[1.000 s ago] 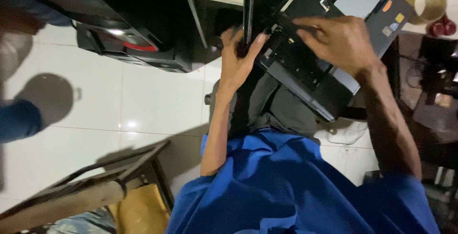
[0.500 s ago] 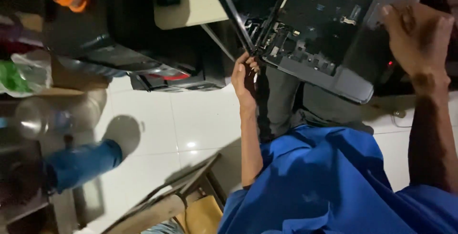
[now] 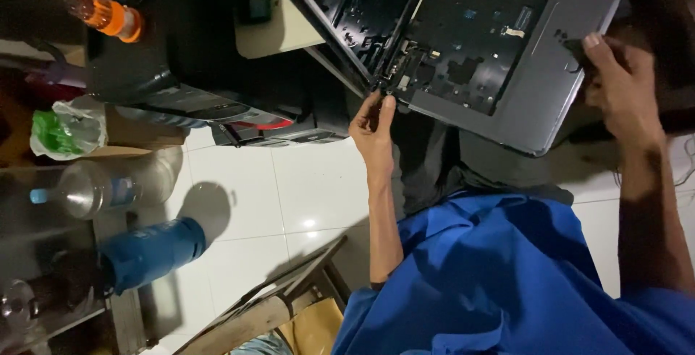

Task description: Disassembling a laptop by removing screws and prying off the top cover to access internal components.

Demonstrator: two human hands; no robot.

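Gripping the opened laptop (image 3: pixel 507 58), left hand (image 3: pixel 373 127) pinches its hinge, right hand (image 3: pixel 615 87) clasps its edge.

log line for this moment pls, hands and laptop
left hand: fingertips at hinge of opened laptop | right hand: gripping laptop's edge | laptop: keyboard removed, internals exposed, over lap

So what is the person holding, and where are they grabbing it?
An opened laptop base. The left hand pinches it at the hinge corner, and the right hand grips the opposite edge.
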